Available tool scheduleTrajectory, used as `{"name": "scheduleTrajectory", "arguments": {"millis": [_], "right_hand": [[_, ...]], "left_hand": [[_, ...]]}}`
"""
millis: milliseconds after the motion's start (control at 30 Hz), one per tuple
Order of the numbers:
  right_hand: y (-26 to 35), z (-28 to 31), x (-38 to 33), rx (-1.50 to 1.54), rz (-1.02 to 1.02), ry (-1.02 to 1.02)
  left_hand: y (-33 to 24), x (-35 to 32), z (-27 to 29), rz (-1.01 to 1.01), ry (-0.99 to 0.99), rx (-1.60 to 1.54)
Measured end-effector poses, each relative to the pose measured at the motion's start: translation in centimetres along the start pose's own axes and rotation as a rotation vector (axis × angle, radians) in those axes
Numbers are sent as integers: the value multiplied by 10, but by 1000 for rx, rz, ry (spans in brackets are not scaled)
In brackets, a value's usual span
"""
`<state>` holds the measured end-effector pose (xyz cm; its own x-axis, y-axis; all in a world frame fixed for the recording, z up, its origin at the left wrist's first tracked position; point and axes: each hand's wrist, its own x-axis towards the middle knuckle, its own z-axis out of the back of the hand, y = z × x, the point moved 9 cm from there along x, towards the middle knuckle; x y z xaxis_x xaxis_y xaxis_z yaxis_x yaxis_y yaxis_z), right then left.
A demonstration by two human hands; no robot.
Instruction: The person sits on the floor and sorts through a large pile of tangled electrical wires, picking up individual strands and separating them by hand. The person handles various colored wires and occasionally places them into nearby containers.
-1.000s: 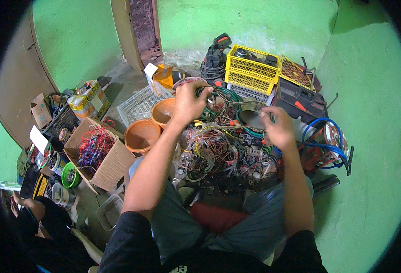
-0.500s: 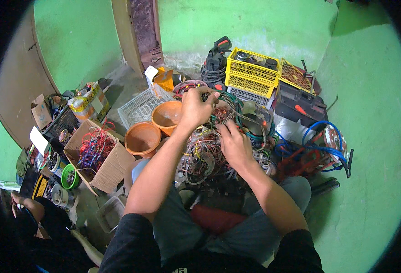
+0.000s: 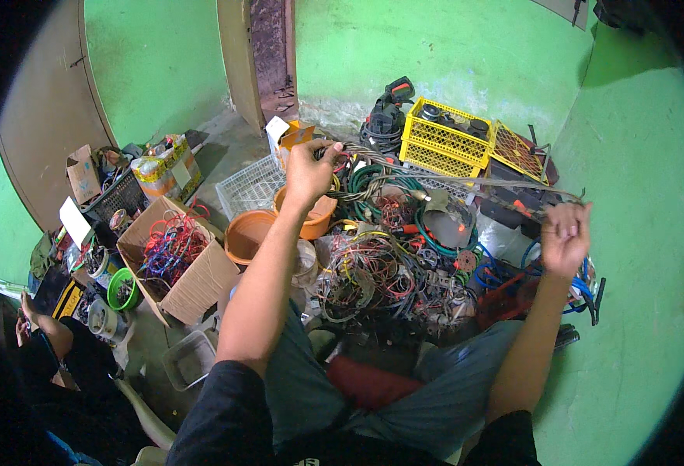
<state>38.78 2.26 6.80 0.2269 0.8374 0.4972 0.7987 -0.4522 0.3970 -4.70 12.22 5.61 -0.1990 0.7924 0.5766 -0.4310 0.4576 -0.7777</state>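
Observation:
A long grey-brown twisted cable [image 3: 466, 181] stretches across the space in front of me. My left hand [image 3: 311, 172] is closed round its coiled, braided part, above the orange pots. Far out to the right, my right hand [image 3: 565, 233] grips the other stretch with its fingers curled; its fingertips are slightly blurred. Between and below the hands lies a heap of tangled multicoloured wires [image 3: 365, 268]. Behind the heap sits a coil of green cable [image 3: 355, 182], partly hidden by the cable I hold.
Yellow crates [image 3: 444, 140] stand at the back, beside a black toolbox [image 3: 505, 186]. Left are orange pots [image 3: 249, 235], a white basket [image 3: 249, 189] and a cardboard box [image 3: 194, 287] of wires. Blue hose [image 3: 583, 289] lies right. Another person's arm [image 3: 51, 326] shows at lower left.
My right hand has swung far out to the right, drawing the cable out long. My left hand stays raised with its grip on the bundle. The view has shifted slightly.

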Motion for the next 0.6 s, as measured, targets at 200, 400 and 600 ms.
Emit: {"name": "scheduleTrajectory", "arguments": {"millis": [200, 400, 600], "right_hand": [[17, 14, 2, -579, -44, 104], [-63, 55, -17, -1973, -508, 463], [-127, -63, -52, -1961, 87, 476]], "left_hand": [[-20, -8, 6, -29, -153, 28], [-17, -10, -10, -81, -104, 65], [-39, -26, -34, -220, -59, 73]]}}
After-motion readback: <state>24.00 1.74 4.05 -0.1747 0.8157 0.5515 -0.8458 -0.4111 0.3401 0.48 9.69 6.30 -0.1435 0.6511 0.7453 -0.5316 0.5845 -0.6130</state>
